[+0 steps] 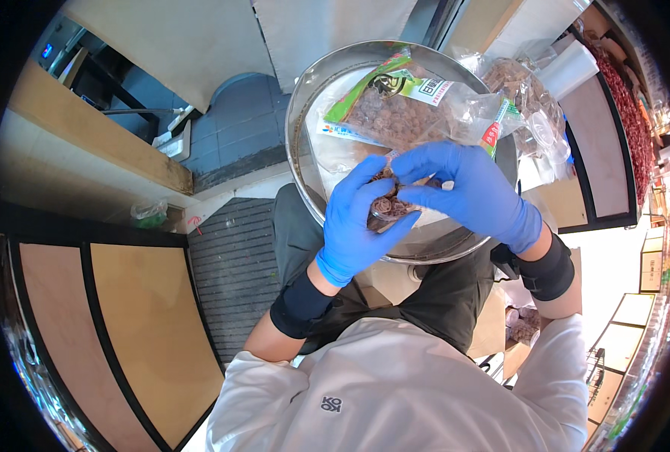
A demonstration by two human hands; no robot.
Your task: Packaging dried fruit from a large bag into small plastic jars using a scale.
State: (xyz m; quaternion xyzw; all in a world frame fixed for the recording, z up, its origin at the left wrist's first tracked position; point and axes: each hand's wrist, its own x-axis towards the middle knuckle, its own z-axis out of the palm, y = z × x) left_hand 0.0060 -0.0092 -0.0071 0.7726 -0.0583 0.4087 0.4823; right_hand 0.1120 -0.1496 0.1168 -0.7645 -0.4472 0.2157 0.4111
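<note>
While our gloved left hand point(350, 220) grasps a small clear container point(381, 218) of brown dried pieces point(385, 205), our gloved right hand point(477, 187) bends its fingers over it from about three o'clock; whether they pinch anything, we cannot tell. We have the container over the round metal tray point(299, 128), toward its six o'clock side. Around the tray's twelve o'clock lies a printed bag point(403, 113) of brown pieces; past the rim, at two o'clock, sits another clear bag point(516, 81).
</note>
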